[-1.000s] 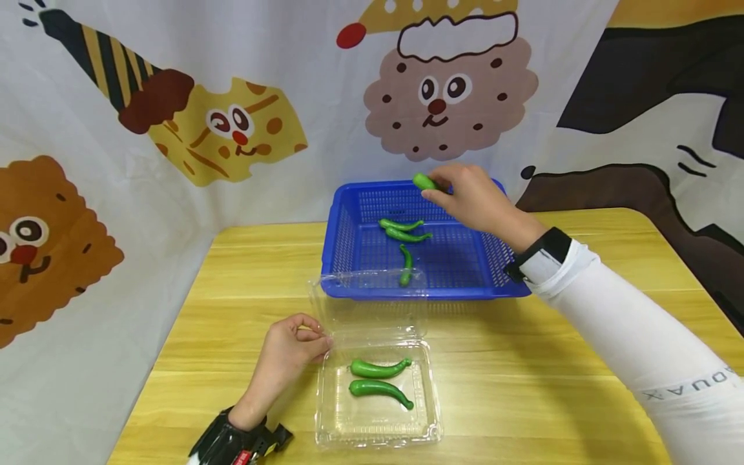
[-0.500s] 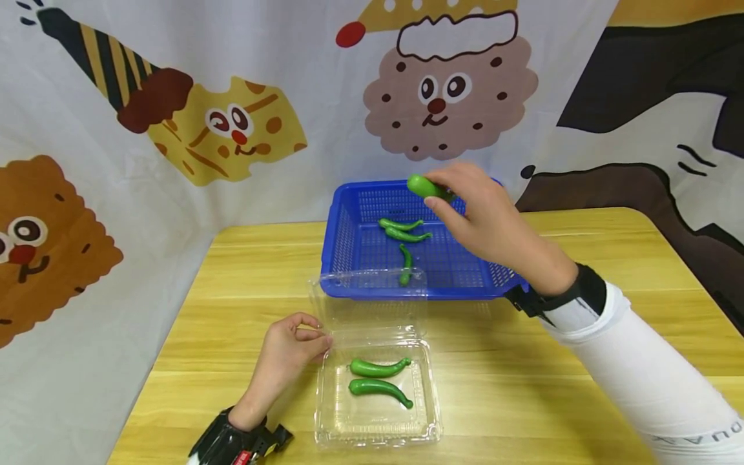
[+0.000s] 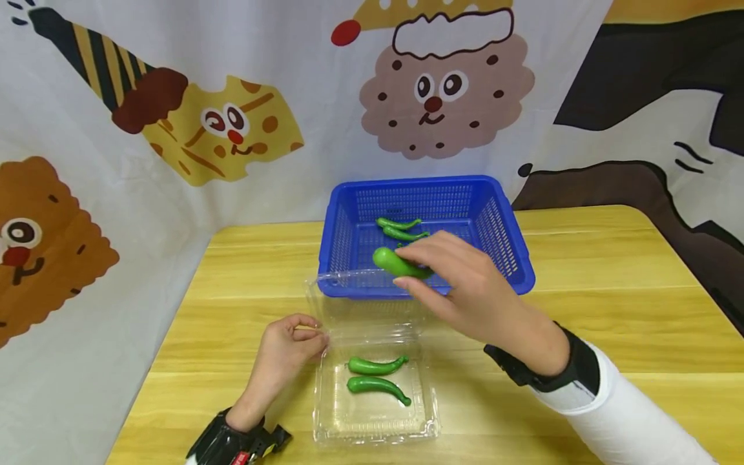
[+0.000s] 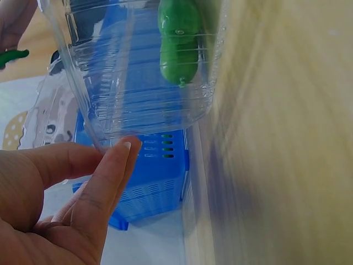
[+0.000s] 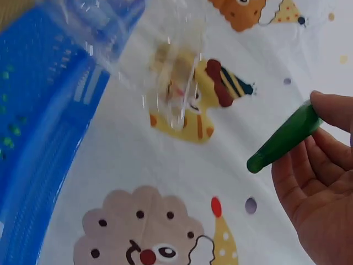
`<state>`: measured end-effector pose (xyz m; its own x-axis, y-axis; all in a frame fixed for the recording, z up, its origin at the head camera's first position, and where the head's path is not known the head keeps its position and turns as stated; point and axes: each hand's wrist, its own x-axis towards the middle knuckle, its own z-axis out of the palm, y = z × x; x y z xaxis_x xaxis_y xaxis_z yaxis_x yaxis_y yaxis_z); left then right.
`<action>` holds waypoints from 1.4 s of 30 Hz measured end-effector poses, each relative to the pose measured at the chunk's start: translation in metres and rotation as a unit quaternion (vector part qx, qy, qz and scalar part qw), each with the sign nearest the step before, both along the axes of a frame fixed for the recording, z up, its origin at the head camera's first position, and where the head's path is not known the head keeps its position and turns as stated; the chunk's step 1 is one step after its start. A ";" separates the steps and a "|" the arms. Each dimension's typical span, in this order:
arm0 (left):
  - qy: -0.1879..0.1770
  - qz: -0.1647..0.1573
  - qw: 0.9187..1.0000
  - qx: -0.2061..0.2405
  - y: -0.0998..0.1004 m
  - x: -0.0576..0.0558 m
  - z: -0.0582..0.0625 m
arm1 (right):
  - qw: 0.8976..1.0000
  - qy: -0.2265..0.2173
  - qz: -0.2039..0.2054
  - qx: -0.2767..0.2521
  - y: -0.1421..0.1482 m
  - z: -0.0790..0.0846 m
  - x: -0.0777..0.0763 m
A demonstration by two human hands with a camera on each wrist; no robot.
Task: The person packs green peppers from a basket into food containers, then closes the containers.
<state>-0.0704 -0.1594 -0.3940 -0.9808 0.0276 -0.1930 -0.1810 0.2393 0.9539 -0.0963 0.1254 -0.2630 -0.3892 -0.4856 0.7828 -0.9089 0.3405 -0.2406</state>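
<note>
My right hand point(image 3: 476, 290) pinches a green chili pepper point(image 3: 388, 259) between thumb and fingers, above the front of the blue basket point(image 3: 378, 187). The same pepper point(image 5: 284, 141) shows in the right wrist view, its thin end sticking out of the grip. A clear plastic clamshell box point(image 3: 378, 429) lies on the table with its lid raised toward the basket. Two green peppers point(image 3: 378, 367) lie side by side in its base. My left hand point(image 3: 287, 352) pinches the box's left edge near the hinge; the left wrist view shows thumb and fingertips point(image 4: 124, 152) on the rim.
Two green peppers point(image 3: 401, 234) lie in the basket, and a bit of a third shows behind the held one. The yellow wood-grain table point(image 3: 581, 361) extends to both sides. A white curtain with cartoon prints point(image 3: 325, 84) hangs behind.
The right hand has come from the basket's back right toward me and left, lower in the view, with the pepper in its grip. The left hand and box have stayed put.
</note>
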 end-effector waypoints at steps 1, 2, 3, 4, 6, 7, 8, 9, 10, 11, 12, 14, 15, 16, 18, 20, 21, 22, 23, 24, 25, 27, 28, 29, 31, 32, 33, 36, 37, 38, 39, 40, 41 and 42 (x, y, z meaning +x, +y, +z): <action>0.002 0.000 1.000 -0.002 0.000 0.000 0.000 | 1.000 0.004 0.010 -0.001 -0.003 -0.003 0.003; 0.002 0.001 1.000 -0.003 0.000 0.000 0.000 | 1.000 0.006 0.018 0.000 -0.006 -0.007 0.006; 0.003 0.001 1.000 -0.005 0.000 0.000 0.000 | 1.000 0.008 0.028 0.001 -0.009 -0.010 0.009; 0.003 0.002 1.000 -0.007 0.000 0.000 0.000 | 0.999 0.006 0.034 0.007 -0.012 -0.015 0.012; 0.006 0.002 1.000 -0.013 0.000 0.000 0.000 | 0.999 -0.004 0.044 0.024 -0.017 -0.024 0.018; 0.008 0.001 1.000 -0.012 0.000 0.001 0.000 | 0.998 -0.008 0.047 0.038 -0.019 -0.029 0.021; 0.007 0.001 1.000 -0.014 0.002 0.002 0.005 | 0.997 -0.009 0.050 0.054 -0.021 -0.035 0.023; 0.008 0.000 1.000 -0.016 0.003 0.002 0.008 | 0.996 -0.015 0.051 0.072 -0.024 -0.041 0.025; 0.009 -0.002 1.000 -0.016 0.003 0.003 0.008 | 0.994 -0.027 0.049 0.093 -0.025 -0.047 0.028; 0.013 -0.004 1.000 -0.016 0.003 0.003 0.008 | 0.992 -0.039 0.048 0.112 -0.027 -0.054 0.030; 0.013 -0.004 1.000 -0.018 0.003 0.002 0.008 | 0.989 -0.051 0.048 0.131 -0.029 -0.060 0.032; 0.012 -0.003 1.000 -0.022 0.003 0.002 0.007 | 0.982 -0.069 0.044 0.169 -0.033 -0.072 0.036; 0.013 -0.003 1.000 -0.021 0.001 0.000 0.003 | 0.979 -0.081 0.041 0.184 -0.035 -0.077 0.038; 0.015 -0.004 1.000 -0.023 0.000 -0.001 0.000 | 0.976 -0.089 0.039 0.197 -0.037 -0.082 0.040; 0.013 -0.001 1.000 -0.024 0.000 -0.001 -0.001 | 0.972 -0.089 0.039 0.215 -0.040 -0.093 0.042; 0.012 -0.002 1.000 -0.023 -0.001 -0.001 -0.001 | 0.969 -0.084 0.040 0.228 -0.044 -0.102 0.045; 0.012 -0.002 1.000 -0.022 -0.001 -0.001 0.000 | 0.968 -0.082 0.041 0.234 -0.046 -0.106 0.046; 0.011 -0.002 1.000 -0.022 -0.001 -0.001 0.000 | 0.966 -0.081 0.042 0.242 -0.048 -0.110 0.047; 0.008 -0.001 1.000 -0.020 0.000 -0.001 0.001 | 0.964 -0.080 0.043 0.251 -0.049 -0.113 0.048; 0.007 -0.001 1.000 -0.020 0.000 -0.001 0.001 | 0.960 -0.081 0.045 0.263 -0.051 -0.116 0.049; 0.006 0.000 1.000 -0.019 0.000 -0.001 0.001 | 0.957 -0.081 0.047 0.274 -0.053 -0.119 0.049; 0.002 0.001 1.000 -0.017 -0.001 0.000 0.002 | 0.950 -0.083 0.051 0.296 -0.056 -0.124 0.050; 0.001 0.002 1.000 -0.016 -0.001 0.000 0.002 | 0.947 -0.082 0.054 0.305 -0.057 -0.127 0.050; 0.000 0.003 1.000 -0.014 -0.001 0.000 0.001 | 0.945 -0.080 0.057 0.313 -0.057 -0.129 0.051; -0.003 0.004 1.000 -0.008 -0.001 0.000 0.001 | 0.941 -0.078 0.063 0.323 -0.059 -0.134 0.051; -0.003 0.005 1.000 -0.006 -0.001 0.000 0.000 | 0.940 -0.080 0.066 0.326 -0.059 -0.137 0.051; -0.003 0.005 1.000 -0.005 -0.001 0.000 0.000 | 0.939 -0.081 0.068 0.327 -0.060 -0.139 0.052; -0.005 0.003 1.000 -0.010 -0.001 -0.001 -0.001 | 0.938 -0.084 0.070 0.330 -0.061 -0.143 0.053; -0.005 0.003 1.000 -0.014 -0.001 -0.001 -0.002 | 0.937 -0.085 0.069 0.332 -0.061 -0.144 0.053; -0.004 0.001 1.000 -0.020 -0.001 -0.001 -0.001 | 0.936 -0.086 0.068 0.333 -0.061 -0.144 0.053; -0.004 0.000 1.000 -0.026 -0.001 -0.001 -0.001 | 0.936 -0.085 0.067 0.336 -0.061 -0.145 0.053; -0.004 0.000 0.999 -0.033 -0.001 -0.001 -0.001 | 0.935 -0.086 0.067 0.339 -0.061 -0.145 0.053; -0.004 0.000 0.999 -0.038 -0.001 -0.001 -0.001 | 0.933 -0.088 0.068 0.342 -0.062 -0.145 0.053; -0.003 0.000 0.999 -0.040 -0.001 -0.001 0.000 | 0.931 -0.088 0.069 0.346 -0.062 -0.145 0.052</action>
